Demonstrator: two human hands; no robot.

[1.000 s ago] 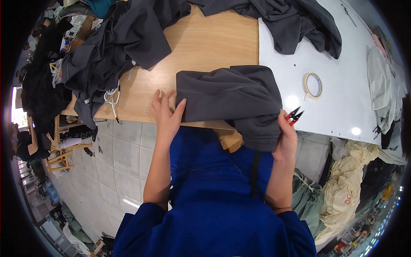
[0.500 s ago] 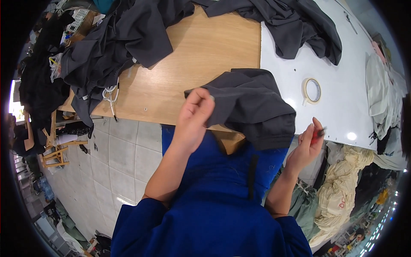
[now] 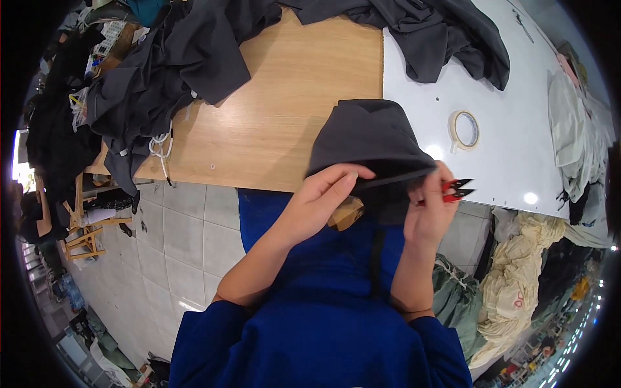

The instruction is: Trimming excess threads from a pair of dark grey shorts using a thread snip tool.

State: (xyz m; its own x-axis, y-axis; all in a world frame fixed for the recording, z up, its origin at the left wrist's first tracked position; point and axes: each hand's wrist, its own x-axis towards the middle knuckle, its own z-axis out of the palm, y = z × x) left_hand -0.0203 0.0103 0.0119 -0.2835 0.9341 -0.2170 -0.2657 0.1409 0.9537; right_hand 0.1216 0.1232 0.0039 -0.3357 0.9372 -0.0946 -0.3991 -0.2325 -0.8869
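Note:
A dark grey cloth piece (image 3: 372,136), seemingly part of a garment, lies on the table's near edge, its front edge lifted into a fold. My left hand (image 3: 326,192) is closed on the near left part of that edge, thumb on top and index finger stretched along it. At the right end of the edge, my right hand (image 3: 428,205) pinches the cloth. Red-handled thread snips (image 3: 457,190) with dark blades stay in the same hand, blades pointing right. The cloth hides some fingertips of both hands.
A masking tape roll (image 3: 464,131) lies on the white table part (image 3: 498,161). More dark grey cloth (image 3: 200,58) is heaped at the far left, beside a coiled white cord (image 3: 162,145). Cream fabric (image 3: 517,284) hangs or lies low on the right. A wooden stool (image 3: 87,239) stands left.
My right hand has moved left and up from beside the cloth to grip its edge, keeping the snips. My left hand has shifted right, and the cloth's front edge is now turned up.

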